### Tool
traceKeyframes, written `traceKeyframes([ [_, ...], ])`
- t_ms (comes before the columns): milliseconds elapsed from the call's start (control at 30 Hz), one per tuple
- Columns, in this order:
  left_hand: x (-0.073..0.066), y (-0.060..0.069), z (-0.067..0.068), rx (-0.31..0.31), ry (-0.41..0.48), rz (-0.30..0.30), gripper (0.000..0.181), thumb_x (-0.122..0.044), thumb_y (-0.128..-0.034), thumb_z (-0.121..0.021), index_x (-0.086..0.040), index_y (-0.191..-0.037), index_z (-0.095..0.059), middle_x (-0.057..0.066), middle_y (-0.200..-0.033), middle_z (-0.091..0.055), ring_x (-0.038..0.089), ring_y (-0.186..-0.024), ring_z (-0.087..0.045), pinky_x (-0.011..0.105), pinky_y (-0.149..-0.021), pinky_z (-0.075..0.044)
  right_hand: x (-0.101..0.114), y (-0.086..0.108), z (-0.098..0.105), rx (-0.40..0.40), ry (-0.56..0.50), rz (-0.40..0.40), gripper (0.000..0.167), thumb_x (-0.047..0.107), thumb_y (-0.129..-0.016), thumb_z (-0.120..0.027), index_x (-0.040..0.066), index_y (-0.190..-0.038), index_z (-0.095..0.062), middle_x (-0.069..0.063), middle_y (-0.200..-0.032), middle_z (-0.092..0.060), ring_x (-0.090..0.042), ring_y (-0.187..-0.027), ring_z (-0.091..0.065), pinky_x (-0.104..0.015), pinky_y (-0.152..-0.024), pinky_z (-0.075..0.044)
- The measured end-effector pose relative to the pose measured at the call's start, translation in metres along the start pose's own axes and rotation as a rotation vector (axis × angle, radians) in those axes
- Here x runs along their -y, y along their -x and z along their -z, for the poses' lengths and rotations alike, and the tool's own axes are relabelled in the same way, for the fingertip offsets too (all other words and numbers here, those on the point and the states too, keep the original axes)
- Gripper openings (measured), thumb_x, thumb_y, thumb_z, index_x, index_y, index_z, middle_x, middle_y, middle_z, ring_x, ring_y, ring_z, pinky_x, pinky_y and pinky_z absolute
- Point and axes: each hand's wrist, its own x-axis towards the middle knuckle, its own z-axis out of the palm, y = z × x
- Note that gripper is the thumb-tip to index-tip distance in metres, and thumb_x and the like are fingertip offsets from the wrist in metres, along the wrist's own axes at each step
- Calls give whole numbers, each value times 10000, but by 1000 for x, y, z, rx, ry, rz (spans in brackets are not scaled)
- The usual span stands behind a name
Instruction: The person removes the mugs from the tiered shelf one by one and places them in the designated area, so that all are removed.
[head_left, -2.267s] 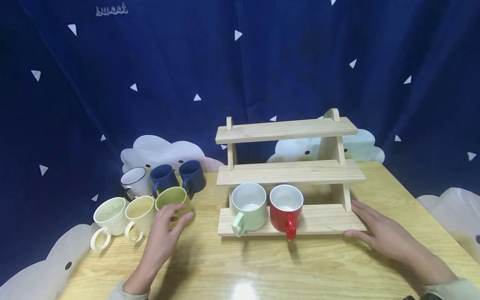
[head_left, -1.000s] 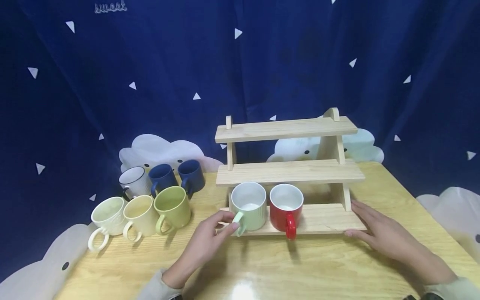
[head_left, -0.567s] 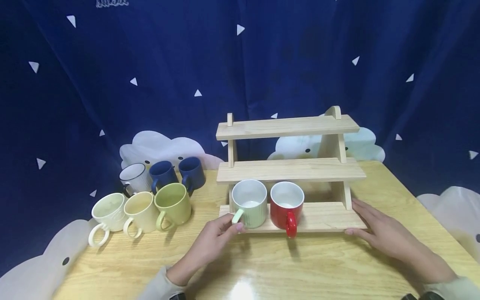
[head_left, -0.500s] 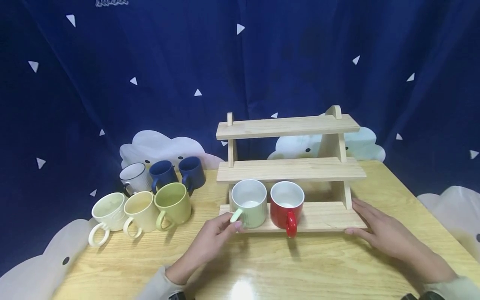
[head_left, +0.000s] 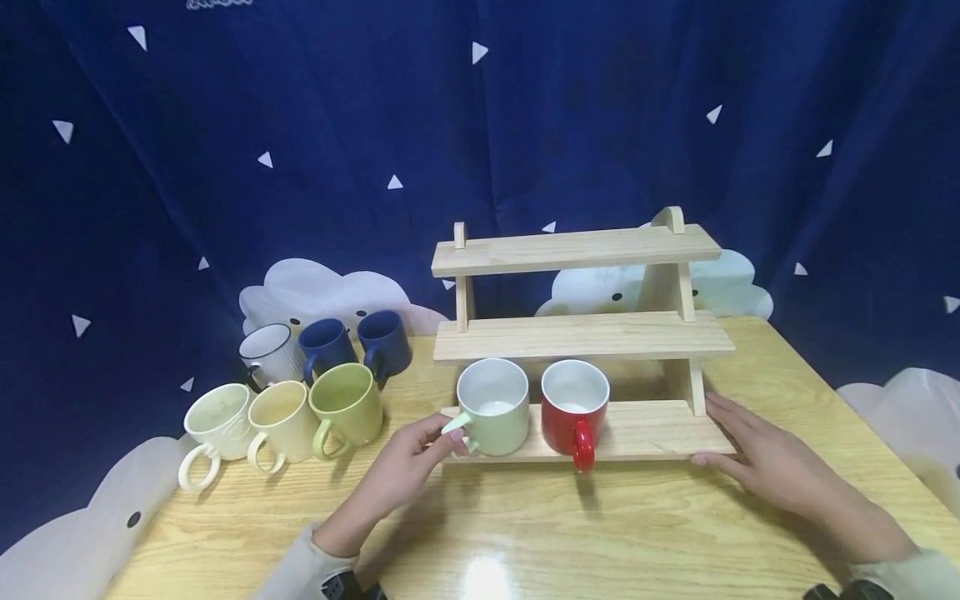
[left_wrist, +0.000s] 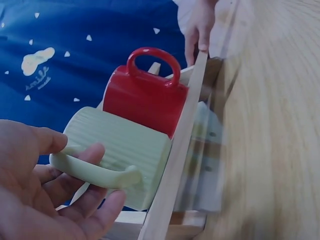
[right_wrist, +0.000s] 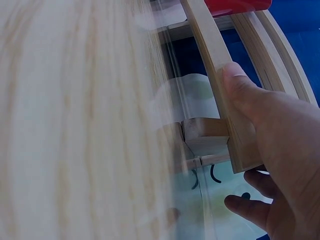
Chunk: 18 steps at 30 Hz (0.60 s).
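Observation:
A mint-green ribbed mug [head_left: 495, 412] stands at the left of the bottom board of a wooden three-tier shelf [head_left: 645, 433]. My left hand [head_left: 408, 467] holds its handle, which points left toward me; the left wrist view shows thumb and fingers around the handle of the mint mug [left_wrist: 120, 150]. Beside it, a small gap away, is a red mug [head_left: 558, 425] with its handle facing me. My right hand [head_left: 780, 467] grips the right end of the bottom board. In the right wrist view its thumb [right_wrist: 240, 82] lies on the front edge of that board.
On the table's left, an olive mug [head_left: 356, 408], a pale yellow mug [head_left: 288, 429] and a cream mug [head_left: 225, 429] stand in front of two navy mugs [head_left: 390, 350] and a white dark-rimmed mug [head_left: 273, 358]. A blue curtain [head_left: 337, 125] hangs behind the table [head_left: 570, 533].
My left hand has gone from beside the olive mug to the mint mug's handle. The mint mug has shifted slightly left, its handle turned leftward, apart from the red mug. My right hand stays put.

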Motion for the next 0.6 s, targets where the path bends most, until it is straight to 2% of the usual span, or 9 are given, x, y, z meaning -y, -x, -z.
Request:
traceKeyframes([
  [133,0,0,3,13,18,9,271,-297,-1022,-534,-91,-937,-689,12,-962,-685,177,-964,-624,366,-857,-521,0,0,0,0,1,-2,871,473,-841,-738,17,-1486,-371,-245,-1452,-422,-490,-1225,-469,-614,-895,-414],
  [267,1,3,6,26,30,16,285,-312,-1021,-533,-71,-1024,-685,4,-927,-683,176,-954,-631,340,-847,-536,1,0,0,3,4,-2,871,483,-842,-733,-1,-1476,-381,-245,-1453,-420,-487,-1233,-463,-609,-899,-410],
  [367,1,6,8,27,56,16,294,-295,-1023,-529,-54,-1108,-675,48,-966,-688,196,-967,-637,334,-860,-541,1,0,0,4,6,-2,869,487,-839,-734,-13,-1464,-395,-248,-1450,-422,-488,-1230,-465,-610,-898,-413],
  [500,1,10,10,-4,117,25,287,-228,-1015,-546,-18,-1175,-659,126,-1042,-681,234,-1001,-636,333,-886,-540,1,0,1,4,6,-1,867,482,-836,-738,-13,-1461,-399,-254,-1441,-429,-488,-1227,-467,-609,-895,-415],
  [600,1,13,11,-44,147,46,262,-198,-1000,-571,-7,-1152,-667,130,-1024,-681,235,-1001,-637,321,-896,-534,1,0,1,2,5,4,866,472,-837,-741,-7,-1468,-391,-254,-1443,-427,-485,-1233,-465,-608,-905,-408],
])
